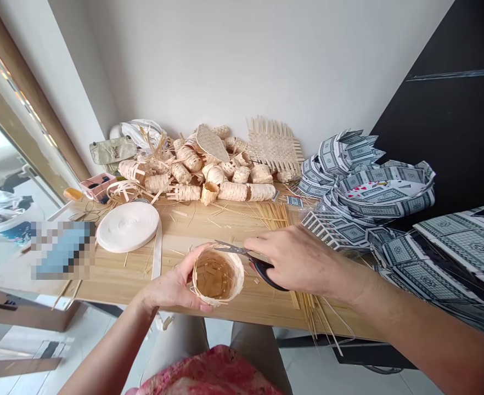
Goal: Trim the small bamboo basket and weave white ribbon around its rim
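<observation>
My left hand [180, 282] is wrapped round the left side of a small round woven basket [238, 282], whose open mouth faces up toward me. In my right hand [293, 258] is a pair of scissors with black handles [266, 272]. The scissor blades lie across the basket's upper rim, their tips over its back edge. Whether the blades touch the rim I cannot tell.
Woven pieces [213, 174] are heaped against the wall. A white strip roll [127, 226] lies left on the wooden table [176, 219]. Thin sticks [275, 215] pass under my right hand. Folded-card baskets [386, 192] stand at the right.
</observation>
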Tool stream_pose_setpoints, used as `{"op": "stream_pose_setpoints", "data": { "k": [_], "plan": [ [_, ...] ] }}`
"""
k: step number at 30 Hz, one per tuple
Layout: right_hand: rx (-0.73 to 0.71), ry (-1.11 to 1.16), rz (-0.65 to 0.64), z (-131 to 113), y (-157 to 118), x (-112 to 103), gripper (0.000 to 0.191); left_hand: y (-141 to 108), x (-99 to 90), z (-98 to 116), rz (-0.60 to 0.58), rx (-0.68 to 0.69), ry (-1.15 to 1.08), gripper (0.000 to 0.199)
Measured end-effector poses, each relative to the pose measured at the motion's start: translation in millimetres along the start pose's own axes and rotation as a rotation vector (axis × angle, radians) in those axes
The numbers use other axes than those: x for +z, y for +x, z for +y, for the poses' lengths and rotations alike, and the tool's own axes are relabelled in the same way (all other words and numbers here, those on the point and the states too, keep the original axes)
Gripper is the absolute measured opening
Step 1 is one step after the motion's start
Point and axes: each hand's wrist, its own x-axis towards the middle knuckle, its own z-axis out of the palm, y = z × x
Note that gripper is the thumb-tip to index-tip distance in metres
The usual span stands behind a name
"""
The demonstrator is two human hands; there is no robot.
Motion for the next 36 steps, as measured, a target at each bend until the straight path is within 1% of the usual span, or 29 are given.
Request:
{"op": "stream_pose_setpoints", "data": {
  "k": [4, 7, 12, 16, 22, 25, 30, 33, 36],
  "plan": [
    [-0.012, 0.003, 0.034, 2, -4, 5, 0.013, -1, -2.7, -3, -0.051, 0.013, -0.007, 0.106],
    [-0.03, -0.006, 0.054, 3, -6, 9, 0.015, -1, -5.5, -4, -0.079, 0.022, -0.01, 0.105],
    [-0.067, -0.036, 0.088, 5, -8, 14, 0.017, -2, -10.1, -2, -0.145, 0.005, -0.031, 0.106],
    [-0.08, -0.074, 0.083, 6, -9, 15, 0.021, -2, -12.1, 1, -0.176, -0.002, -0.066, 0.108],
    [-0.058, -0.051, 0.08, 2, -9, 9, 0.012, 0, -11.2, 0, -0.227, -0.014, -0.075, 0.106],
    [-0.059, -0.063, 0.058, -2, -9, 5, 0.017, 2, -8.6, -1, -0.253, -0.015, -0.113, 0.106],
    [-0.079, -0.096, 0.046, -5, -8, 2, 0.023, 3, -5.0, -1, -0.271, -0.063, -0.183, 0.106],
    [-0.091, -0.076, 0.029, -3, -9, 3, 0.022, 4, -5.6, -4, -0.286, -0.059, -0.185, 0.107],
    [-0.105, -0.042, 0.024, 0, -9, 6, 0.019, 5, -7.0, -8, -0.302, -0.044, -0.175, 0.103]
  ]
}}
